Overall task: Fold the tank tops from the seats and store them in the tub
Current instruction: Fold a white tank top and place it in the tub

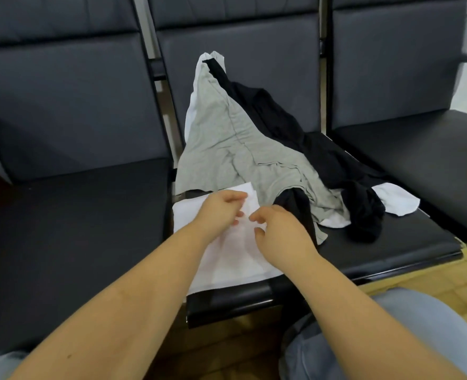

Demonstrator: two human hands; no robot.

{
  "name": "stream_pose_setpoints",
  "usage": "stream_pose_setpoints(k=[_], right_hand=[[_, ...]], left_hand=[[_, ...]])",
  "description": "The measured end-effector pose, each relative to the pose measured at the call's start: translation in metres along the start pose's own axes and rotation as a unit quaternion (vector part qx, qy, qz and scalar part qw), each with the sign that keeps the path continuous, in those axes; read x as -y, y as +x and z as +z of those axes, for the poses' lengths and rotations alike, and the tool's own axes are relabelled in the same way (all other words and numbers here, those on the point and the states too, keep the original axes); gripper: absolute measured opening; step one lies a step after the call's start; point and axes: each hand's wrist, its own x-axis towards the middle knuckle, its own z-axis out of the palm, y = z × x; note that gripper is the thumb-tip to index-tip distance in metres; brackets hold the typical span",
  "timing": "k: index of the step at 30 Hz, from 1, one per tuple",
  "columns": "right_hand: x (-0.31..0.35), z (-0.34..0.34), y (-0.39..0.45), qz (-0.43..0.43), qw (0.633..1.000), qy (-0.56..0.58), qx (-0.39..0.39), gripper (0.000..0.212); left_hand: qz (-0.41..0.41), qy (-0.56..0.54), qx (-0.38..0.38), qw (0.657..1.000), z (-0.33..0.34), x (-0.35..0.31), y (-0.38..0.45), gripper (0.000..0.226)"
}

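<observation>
White tank top (227, 259) lies flat on the middle seat (391, 242), long axis running from you toward the backrest, directly under both hands: your left hand (218, 212) and right hand (279, 229), equally near, curl fingers (239, 200) as if pinching its cloth.

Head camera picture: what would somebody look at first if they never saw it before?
Probably the two hands, left hand and right hand, fingers curled, over a white tank top at the front of the middle seat. Behind them sprawls a messy pile, a grey top over a black top, reaching up the backrest.
</observation>
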Motion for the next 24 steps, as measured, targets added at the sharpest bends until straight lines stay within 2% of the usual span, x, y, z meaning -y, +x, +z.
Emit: stream_pose_setpoints(k=[2,5,8,12,15,17,19,21,24], right_hand=[[0.002,0.009,0.004,-0.019,0.999,0.004,0.032,0.033],[0.007,0.024,0.01,-0.065,0.996,-0.018,0.056,0.039],[0.016,0.041,0.014,-0.097,0.99,-0.03,0.1,0.051],[0.027,0.058,0.014,-0.097,0.979,-0.089,0.157,0.068],[0.032,0.063,0.012,-0.128,0.974,-0.099,0.155,0.068],[0.034,0.065,0.012,-0.14,0.97,-0.104,0.172,0.065],[0.032,0.065,0.017,-0.1,0.973,-0.098,0.182,0.066],[0.025,0.063,0.024,-0.023,0.981,-0.095,0.168,0.068],[0.015,0.055,0.034,0.06,0.98,-0.131,0.137,0.073]], left_hand=[[0.025,0.05,-0.087,0.995,-0.024,0.009,-0.008,0.024],[-0.009,0.14,-0.165,0.976,-0.055,0.036,-0.023,0.037],[-0.065,0.128,-0.139,0.98,-0.068,0.056,-0.038,0.053],[-0.094,0.084,-0.081,0.989,-0.066,0.061,-0.051,0.058],[-0.123,0.019,-0.029,0.992,-0.061,0.064,-0.056,0.065],[-0.149,-0.029,-0.021,0.988,-0.062,0.068,-0.057,0.068],[-0.185,-0.12,-0.012,0.975,-0.064,0.071,-0.053,0.061],[-0.207,-0.202,-0.008,0.957,-0.066,0.073,-0.051,0.045],[-0.206,-0.196,-0.03,0.958,-0.068,0.076,-0.049,0.035]])
